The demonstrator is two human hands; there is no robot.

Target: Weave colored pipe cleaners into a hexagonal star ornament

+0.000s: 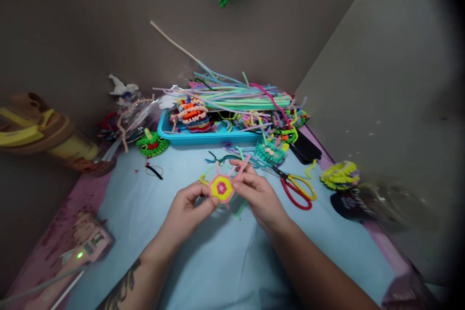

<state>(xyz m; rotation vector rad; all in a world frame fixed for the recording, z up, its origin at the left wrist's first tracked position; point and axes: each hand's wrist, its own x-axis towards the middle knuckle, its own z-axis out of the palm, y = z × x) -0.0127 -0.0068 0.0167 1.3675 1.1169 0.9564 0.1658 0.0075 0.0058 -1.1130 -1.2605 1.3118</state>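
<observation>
Both hands hold a small woven pipe-cleaner disc (pixel 221 188), yellow with a pink centre and pink spokes sticking out. My left hand (pixel 188 210) pinches its lower left edge, fingers closed. My right hand (pixel 256 193) grips its right side and a pink spoke, fingers closed. The disc hovers just above the light blue table cover (pixel 203 261), at the centre of the view.
Red-and-yellow scissors (pixel 296 189) lie right of my right hand. A blue tray (pixel 203 136) of woven pieces and a pile of pipe cleaners (pixel 240 94) sit behind. A green piece (pixel 152 145), a teal piece (pixel 269 152), a yellow-purple piece (pixel 340 175) and a device with a green light (pixel 85 249) lie around.
</observation>
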